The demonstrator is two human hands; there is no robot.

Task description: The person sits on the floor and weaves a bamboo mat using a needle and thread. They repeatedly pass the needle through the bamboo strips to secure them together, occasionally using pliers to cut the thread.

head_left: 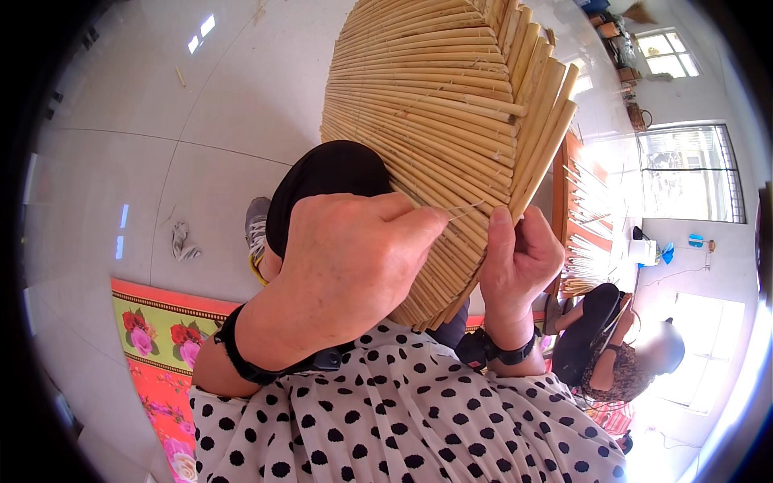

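A large panel of pale yellow reed stalks [419, 121], laid side by side and bound with thin thread, fans out before me over my black-clad knee [330, 173]. More stalks [541, 137] lie across its right edge at a different slant. My left hand [354, 249] is closed over the panel's near part, pinching a thin thread [467, 210] that runs taut toward the right edge. At that edge my right hand [519, 253] is closed, its thumb and curled fingers gripping the stalk ends. The palm side of my left hand is hidden.
A red flowered mat [153, 370] lies at the left on pale tiles. A crumpled cloth [183, 241] is farther off. To the right, light sticks [586, 233] lie on a brown surface. Another person [620, 346] sits beyond, holding something thin. Windows [688, 173] line the right wall.
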